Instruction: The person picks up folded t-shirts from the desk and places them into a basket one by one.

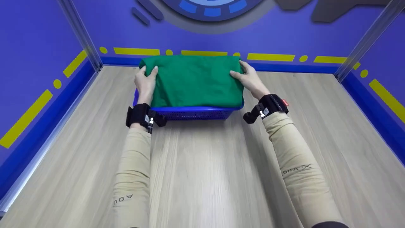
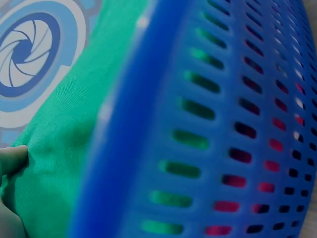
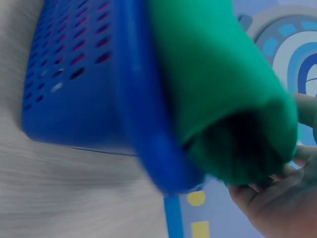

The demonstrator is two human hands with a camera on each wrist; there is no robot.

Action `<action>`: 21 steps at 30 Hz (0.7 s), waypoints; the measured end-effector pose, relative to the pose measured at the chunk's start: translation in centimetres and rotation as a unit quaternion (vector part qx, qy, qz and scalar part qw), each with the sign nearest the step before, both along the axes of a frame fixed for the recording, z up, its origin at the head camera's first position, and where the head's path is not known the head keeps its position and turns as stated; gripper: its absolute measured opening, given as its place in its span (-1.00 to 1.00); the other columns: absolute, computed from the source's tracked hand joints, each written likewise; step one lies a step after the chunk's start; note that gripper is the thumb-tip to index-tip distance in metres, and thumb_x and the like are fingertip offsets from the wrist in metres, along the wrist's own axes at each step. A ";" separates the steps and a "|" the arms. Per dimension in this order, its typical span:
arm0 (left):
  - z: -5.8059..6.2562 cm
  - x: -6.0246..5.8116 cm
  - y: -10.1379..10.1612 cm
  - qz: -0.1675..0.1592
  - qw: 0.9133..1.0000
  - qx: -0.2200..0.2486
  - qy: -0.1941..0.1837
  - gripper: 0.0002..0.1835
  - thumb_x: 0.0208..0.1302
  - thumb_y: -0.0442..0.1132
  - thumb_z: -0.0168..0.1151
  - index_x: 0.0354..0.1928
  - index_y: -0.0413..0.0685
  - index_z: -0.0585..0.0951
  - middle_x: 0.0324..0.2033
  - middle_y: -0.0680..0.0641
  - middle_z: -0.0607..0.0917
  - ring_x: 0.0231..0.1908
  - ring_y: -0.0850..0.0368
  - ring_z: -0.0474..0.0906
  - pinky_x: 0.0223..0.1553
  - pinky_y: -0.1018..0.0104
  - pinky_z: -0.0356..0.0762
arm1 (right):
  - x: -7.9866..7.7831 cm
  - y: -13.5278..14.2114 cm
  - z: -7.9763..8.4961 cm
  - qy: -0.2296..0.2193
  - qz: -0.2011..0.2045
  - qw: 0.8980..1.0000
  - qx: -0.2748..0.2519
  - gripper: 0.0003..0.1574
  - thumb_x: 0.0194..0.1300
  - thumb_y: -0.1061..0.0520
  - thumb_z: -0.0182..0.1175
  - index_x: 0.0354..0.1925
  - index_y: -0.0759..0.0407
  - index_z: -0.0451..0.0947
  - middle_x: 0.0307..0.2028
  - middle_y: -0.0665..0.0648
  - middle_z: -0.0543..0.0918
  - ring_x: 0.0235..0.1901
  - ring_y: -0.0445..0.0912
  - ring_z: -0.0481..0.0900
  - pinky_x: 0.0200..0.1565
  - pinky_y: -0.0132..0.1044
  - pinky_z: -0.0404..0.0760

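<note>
A folded green cloth lies across the top of a blue perforated basket and hides most of its inside. At the cloth's left end, my left hand holds it with the thumb on the near face. My right hand grips the opposite end, thumb in front and fingers around the edge. The right wrist view shows that end as a rounded, hollow fold of cloth bulging above the basket rim. Through the holes of the basket wall, pink-red and white bits show in the left wrist view.
The basket stands on a light wood-grain table, near its far edge. A blue-purple wall with yellow marks rises close behind it. Side walls with metal corner posts bound the table left and right.
</note>
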State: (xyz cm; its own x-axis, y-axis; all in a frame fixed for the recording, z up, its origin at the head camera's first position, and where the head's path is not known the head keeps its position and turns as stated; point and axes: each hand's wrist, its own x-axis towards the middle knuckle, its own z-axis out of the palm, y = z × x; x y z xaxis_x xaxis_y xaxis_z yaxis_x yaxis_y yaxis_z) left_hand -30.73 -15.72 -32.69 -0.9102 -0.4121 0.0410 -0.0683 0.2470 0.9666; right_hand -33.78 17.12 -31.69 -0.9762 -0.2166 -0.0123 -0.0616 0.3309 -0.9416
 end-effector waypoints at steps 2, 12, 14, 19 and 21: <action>-0.2 -0.1 0.0 0.003 1.000 -0.007 -0.010 -0.37 0.38 -0.01 0.08 0.40 -0.08 0.24 0.44 -0.12 0.20 0.43 0.05 0.13 0.41 0.27 0.15 | 0.1 0.1 -0.4 -0.010 -0.004 1.000 -0.004 -0.12 0.41 0.03 0.05 0.49 0.16 -0.16 0.42 0.30 0.14 0.40 0.06 0.19 0.36 -0.12 0.27; -0.6 -0.5 0.0 0.007 0.998 -0.052 -0.043 -0.39 0.37 -0.05 0.10 0.40 -0.05 0.25 0.40 -0.11 0.28 0.42 0.03 0.16 0.41 0.23 0.13 | 0.6 -0.1 -1.4 0.002 -0.015 1.000 0.012 -0.18 0.39 0.04 0.07 0.45 0.20 -0.04 0.25 0.37 0.36 0.17 0.08 0.43 0.17 -0.16 0.46; -0.7 -0.5 0.0 0.006 0.997 -0.059 -0.040 -0.42 0.35 -0.08 0.13 0.37 -0.04 0.30 0.37 -0.11 0.33 0.39 0.02 0.21 0.39 0.22 0.18 | 0.8 -0.1 -1.4 0.003 -0.015 1.000 0.026 -0.18 0.39 0.04 0.08 0.45 0.20 -0.04 0.23 0.38 0.37 0.16 0.08 0.44 0.15 -0.15 0.47; -0.9 -0.4 0.2 0.002 0.997 -0.070 -0.027 -0.48 0.33 -0.16 0.16 0.30 -0.06 0.37 0.29 -0.12 0.43 0.30 0.01 0.33 0.31 0.19 0.28 | 1.3 -0.3 -1.3 0.014 -0.007 0.998 0.059 -0.18 0.39 0.04 0.08 0.45 0.17 -0.04 0.22 0.37 0.39 0.15 0.11 0.43 0.15 -0.10 0.48; -0.9 -0.2 0.2 -0.001 0.997 -0.073 -0.022 -0.50 0.33 -0.19 0.16 0.29 -0.07 0.37 0.26 -0.13 0.45 0.27 0.00 0.36 0.28 0.18 0.30 | 1.5 -0.4 -1.3 0.021 -0.004 0.997 0.071 -0.18 0.38 0.03 0.09 0.45 0.16 -0.02 0.22 0.37 0.39 0.15 0.12 0.43 0.14 -0.08 0.49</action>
